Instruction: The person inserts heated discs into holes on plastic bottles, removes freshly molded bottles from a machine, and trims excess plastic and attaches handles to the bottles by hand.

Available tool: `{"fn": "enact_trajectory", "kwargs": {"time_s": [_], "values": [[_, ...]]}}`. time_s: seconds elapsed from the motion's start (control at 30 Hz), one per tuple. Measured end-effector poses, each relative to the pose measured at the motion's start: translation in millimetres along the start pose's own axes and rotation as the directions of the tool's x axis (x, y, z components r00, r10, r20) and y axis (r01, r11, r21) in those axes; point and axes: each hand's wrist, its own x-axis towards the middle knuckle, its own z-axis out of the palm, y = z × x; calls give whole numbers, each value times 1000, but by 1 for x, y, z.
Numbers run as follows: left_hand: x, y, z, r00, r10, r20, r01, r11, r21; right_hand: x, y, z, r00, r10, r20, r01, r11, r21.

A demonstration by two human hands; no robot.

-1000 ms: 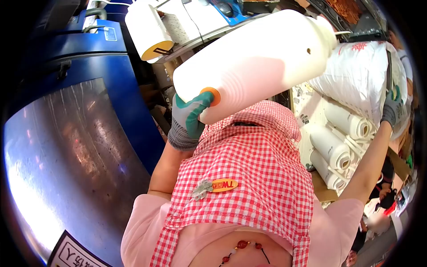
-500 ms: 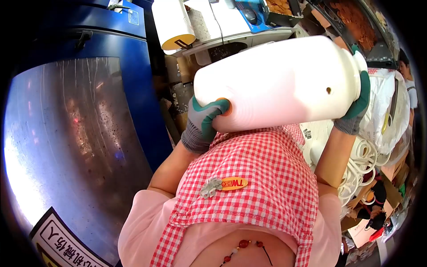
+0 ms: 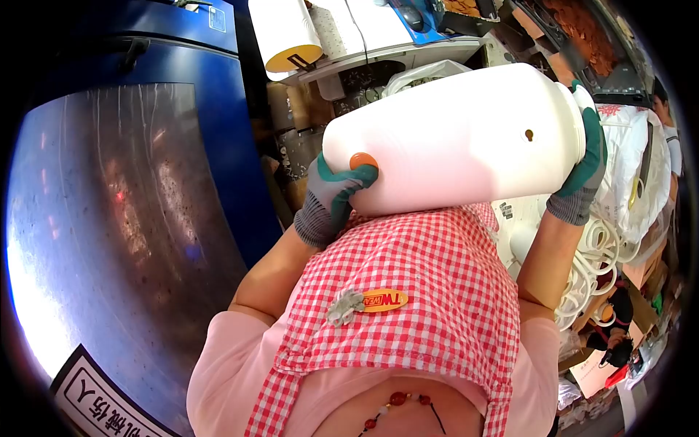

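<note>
A large white plastic barrel (image 3: 451,138) is held on its side in front of my chest, tilted up toward the right. Its narrower neck points right, and a small dark hole (image 3: 529,135) shows near that end. My left hand (image 3: 338,191), in a grey and green glove, is closed on the left end. The thumb touches the edge of a round orange disc (image 3: 362,162) on the barrel's side; the other fingers are hidden. My gloved right hand (image 3: 588,149) wraps round the neck end, most of its fingers out of sight behind it.
A blue machine with a metal panel (image 3: 145,175) stands close at left. Ahead is a white table (image 3: 342,33) with a large white roll (image 3: 287,36) at its edge. White coiled tubing (image 3: 593,266) and a plastic bag (image 3: 633,167) lie at right, with other people beyond.
The barrel has shifted slightly and turned a little. More of the orange disc shows, with my left thumb now lower at its edge. Both hands keep their grip.
</note>
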Motion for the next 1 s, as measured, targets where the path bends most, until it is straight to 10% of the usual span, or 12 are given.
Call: {"fn": "enact_trajectory", "kwargs": {"time_s": [0.2,0.4,0.47,0.57,0.7,0.73,0.77,0.87,1.0], "values": [[1,7,13,998,-40,-40,42,997,62,1,-3,6,990,117,-80,-104,983,151],[0,-9,-6,999,-46,17,46,999,17,31,62,-64,954,-238,183,292,877,-382],[-1,-7,-12,984,-160,81,178,808,-561,16,21,-7,972,-125,200,104,988,113],[23,18,-10,986,-145,80,165,843,-512,35,27,-2,928,-229,294,126,935,331],[27,27,28,990,83,-112,-124,892,-434,86,95,-11,965,-259,-31,234,911,-339],[30,23,45,978,164,-126,-199,914,-352,55,65,12,952,-244,185,300,867,-398],[29,26,65,979,156,-128,-193,910,-367,29,63,31,947,27,321,30,985,-170],[53,3,91,980,186,-68,-198,932,-304,-28,57,74,657,62,752,476,739,-477],[68,-25,111,976,147,-161,-143,989,39,-20,91,96,769,257,585,296,668,-683]]}}
